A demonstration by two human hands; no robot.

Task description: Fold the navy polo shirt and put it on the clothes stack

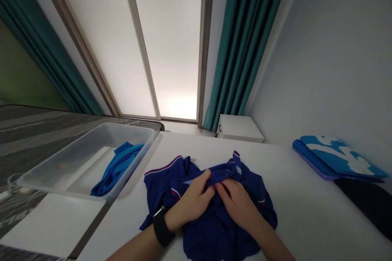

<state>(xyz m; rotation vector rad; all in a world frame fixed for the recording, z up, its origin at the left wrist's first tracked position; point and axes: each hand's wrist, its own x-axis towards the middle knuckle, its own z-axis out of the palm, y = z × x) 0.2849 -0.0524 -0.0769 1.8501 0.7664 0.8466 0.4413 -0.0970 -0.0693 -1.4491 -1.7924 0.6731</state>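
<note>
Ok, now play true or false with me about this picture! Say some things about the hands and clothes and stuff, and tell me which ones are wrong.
1. The left hand and the right hand both hold the dark blue garment. True.
2. The black watch is on the right arm. False: it is on the left arm.
3. A blue cloth lies inside the plastic box. True.
4. The curtains are bright red. False: they are teal.
5. The folded blue-and-white cloth lies to the right of the dark blue garment. True.
6. The plastic box is to the right of the dark blue garment. False: it is to the left.
</note>
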